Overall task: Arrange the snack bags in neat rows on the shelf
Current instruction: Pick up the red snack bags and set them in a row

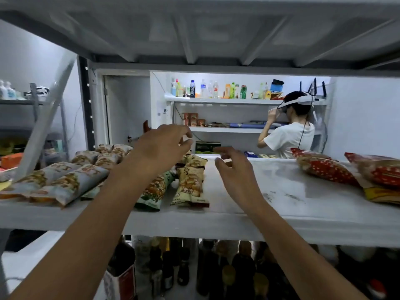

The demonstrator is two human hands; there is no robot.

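Fingers (181,129) of left hand (160,148): loosely curled, holding nothing, above snack bags (190,185). Right hand (236,172): fingers apart, empty, over shelf (281,187).

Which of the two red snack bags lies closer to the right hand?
The left red bag. The other red bag lies at the picture's right edge, over a yellow bag, farther from the right hand.

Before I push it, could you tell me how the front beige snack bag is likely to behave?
The front beige bag looks puffed, so probably light and crushable. Its glossy film may slide easily on the shelf. Lying flat, it seems unlikely to roll.
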